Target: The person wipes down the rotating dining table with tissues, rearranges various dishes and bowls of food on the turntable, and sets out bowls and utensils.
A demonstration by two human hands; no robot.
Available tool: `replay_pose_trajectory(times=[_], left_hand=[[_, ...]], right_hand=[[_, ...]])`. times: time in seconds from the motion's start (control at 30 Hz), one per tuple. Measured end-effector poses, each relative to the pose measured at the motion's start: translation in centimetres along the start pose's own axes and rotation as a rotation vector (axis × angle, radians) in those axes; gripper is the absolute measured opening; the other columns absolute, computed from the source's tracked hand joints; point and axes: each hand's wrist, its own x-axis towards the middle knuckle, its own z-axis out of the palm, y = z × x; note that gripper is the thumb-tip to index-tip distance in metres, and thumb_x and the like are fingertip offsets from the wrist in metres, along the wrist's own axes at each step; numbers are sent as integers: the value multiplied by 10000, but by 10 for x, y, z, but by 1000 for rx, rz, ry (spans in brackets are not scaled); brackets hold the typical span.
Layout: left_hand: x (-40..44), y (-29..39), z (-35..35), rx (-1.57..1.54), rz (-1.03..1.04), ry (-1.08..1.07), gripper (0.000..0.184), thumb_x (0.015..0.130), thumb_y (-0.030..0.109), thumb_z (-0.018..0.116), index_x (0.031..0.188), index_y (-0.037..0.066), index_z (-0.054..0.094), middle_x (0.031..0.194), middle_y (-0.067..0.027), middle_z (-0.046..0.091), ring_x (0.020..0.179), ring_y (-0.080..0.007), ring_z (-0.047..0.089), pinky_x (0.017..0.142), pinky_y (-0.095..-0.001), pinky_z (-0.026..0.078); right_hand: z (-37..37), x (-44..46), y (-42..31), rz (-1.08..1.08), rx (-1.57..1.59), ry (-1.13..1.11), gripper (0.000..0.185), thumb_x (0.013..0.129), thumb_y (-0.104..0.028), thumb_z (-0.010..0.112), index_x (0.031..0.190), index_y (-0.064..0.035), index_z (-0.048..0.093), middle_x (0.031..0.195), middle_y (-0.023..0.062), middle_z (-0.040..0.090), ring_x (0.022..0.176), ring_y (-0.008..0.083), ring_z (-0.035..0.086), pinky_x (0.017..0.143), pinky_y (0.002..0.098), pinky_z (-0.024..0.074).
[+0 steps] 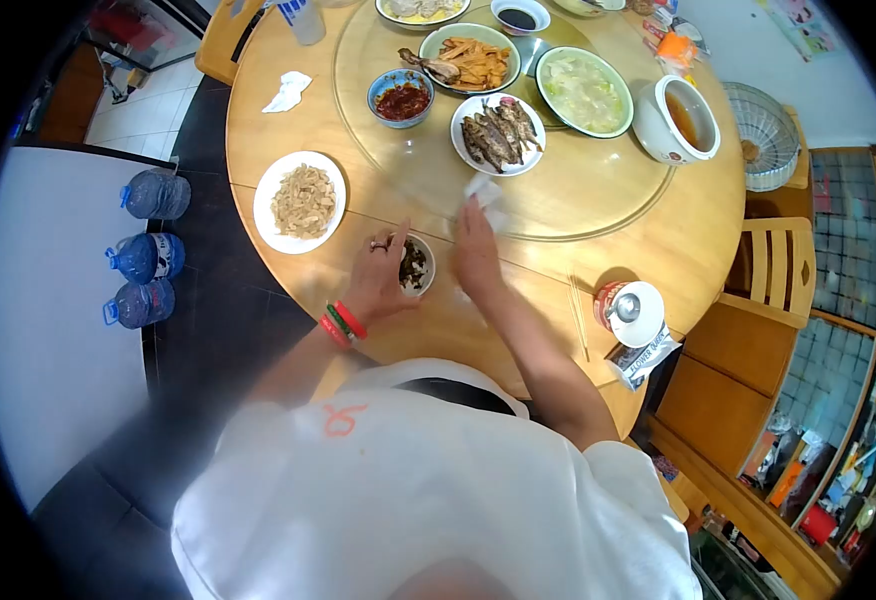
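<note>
My left hand (372, 277), with a ring and red and green bands at the wrist, curves around the side of a small white bowl (429, 283). Dark bits of food (411, 266) lie inside that bowl. To its right, my right hand (477, 250) reaches forward over the table with a crumpled white tissue (485, 193) at its fingertips. The tissue rests at the near edge of the glass turntable (578, 205), just below a white plate of small fried fish (499, 136). A white plate of pale strips (303, 201) sits left of my left hand.
Chopsticks (579, 318), a white bowl with a spoon (637, 313) and a packet (646, 357) are at the right. The turntable carries a red sauce bowl (400, 98), a soup dish (585, 92) and a white pot (676, 120). Water jugs (146, 257) stand on the floor at left.
</note>
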Motion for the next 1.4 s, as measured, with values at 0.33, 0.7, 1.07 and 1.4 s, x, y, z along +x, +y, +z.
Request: replay_pose_trajectory(times=[0.33, 0.7, 1.07, 1.4], left_hand=[[-18, -22, 5, -63, 17, 158, 1066, 612, 363, 818, 1426, 45, 208, 1252, -216, 463, 1111, -387, 473, 947, -444, 391], [-23, -43, 12, -139, -62, 139, 876, 744, 354, 736, 1402, 25, 259, 1263, -196, 441, 1173, -358, 416, 1008, -438, 311], [19, 5, 3, -344, 18, 271, 347, 834, 91, 602, 1171, 57, 526, 1131, -166, 543, 1030, -356, 512, 893, -388, 419], [2, -1, 1, 279, 59, 144, 817, 560, 348, 791, 1273, 144, 448, 1226, -145, 471, 1172, -372, 389, 942, -526, 329]], right_hand=[[4, 47, 1, 501, 964, 51, 261, 717, 29, 617, 948, -73, 683, 979, 134, 640, 961, 312, 589, 860, 349, 470], [-38, 19, 64, 712, 315, 207, 127, 707, -12, 688, 827, -44, 657, 809, 95, 628, 722, 233, 599, 668, 329, 490], [-59, 10, 50, 494, 454, 329, 119, 827, 52, 504, 831, -15, 602, 786, 100, 611, 682, 200, 586, 660, 291, 474], [-18, -10, -6, -252, 46, -430, 588, 701, -7, 653, 1260, -71, 480, 1295, 133, 459, 1022, 326, 523, 863, 415, 448]])
